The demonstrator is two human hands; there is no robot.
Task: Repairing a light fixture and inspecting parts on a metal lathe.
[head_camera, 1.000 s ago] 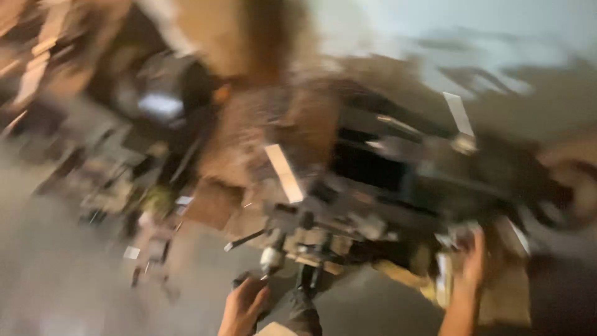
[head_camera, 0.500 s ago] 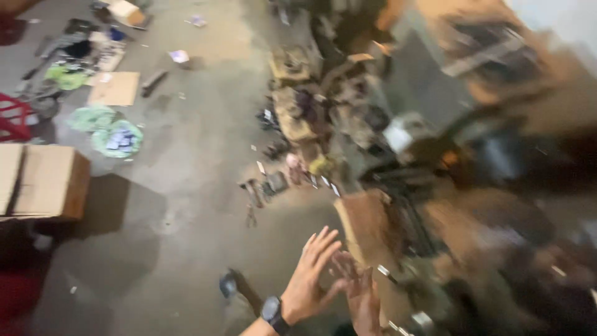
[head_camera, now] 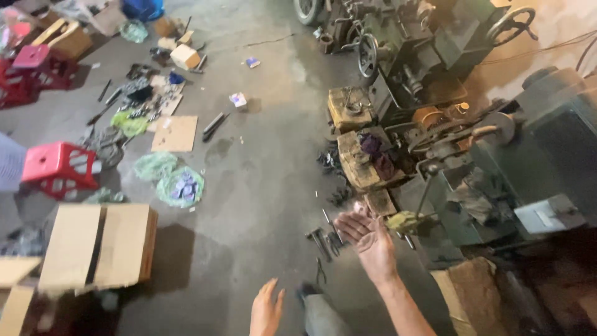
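Observation:
My right hand (head_camera: 368, 235) is raised palm up above the concrete floor, fingers spread and holding nothing. Just beyond it lie loose metal tools (head_camera: 324, 239) on the floor and a grimy wooden block (head_camera: 360, 158) with dark rags on top. My left hand (head_camera: 266, 309) hangs low at the bottom edge, fingers apart and empty, beside my knee. A large green metalworking machine (head_camera: 497, 155) stands to the right of my right hand.
A cardboard box (head_camera: 99, 246) sits at the lower left. Red plastic stools (head_camera: 59, 168) stand at the left. Green plastic bags (head_camera: 177, 183), a cardboard sheet (head_camera: 176, 133) and scattered tools litter the far floor. A second machine (head_camera: 404, 43) with handwheels stands at the top.
The view has swung from the cluttered machine to the open floor and steadied. My hands have come off the machine parts and now hang free with nothing in them.

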